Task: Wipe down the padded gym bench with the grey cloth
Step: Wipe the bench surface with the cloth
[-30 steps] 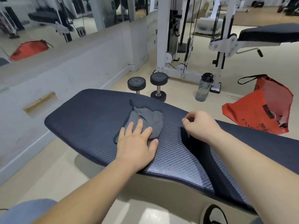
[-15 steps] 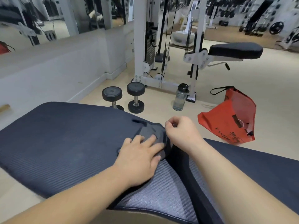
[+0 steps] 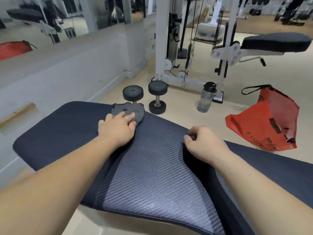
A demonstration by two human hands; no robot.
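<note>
The padded gym bench point(image 3: 152, 167) is dark navy with a ribbed surface and fills the lower half of the head view. A crumpled grey cloth point(image 3: 130, 110) lies at the pad's far edge. My left hand point(image 3: 117, 128) presses flat on the near part of the cloth, fingers spread over it. My right hand point(image 3: 205, 144) rests to the right, fingers curled around the edge of the pad at the gap between the two pad sections.
Two black dumbbells point(image 3: 157, 97) stand on the floor just beyond the bench. A clear water bottle point(image 3: 205, 98) and a red bag point(image 3: 267, 121) sit to the right. A white cable machine point(image 3: 171, 48) with a padded seat point(image 3: 274, 42) stands behind; a mirrored wall runs along the left.
My left hand has slid the cloth away from my right hand, out to the far edge of the pad. My right hand has kept its grip at the pad gap.
</note>
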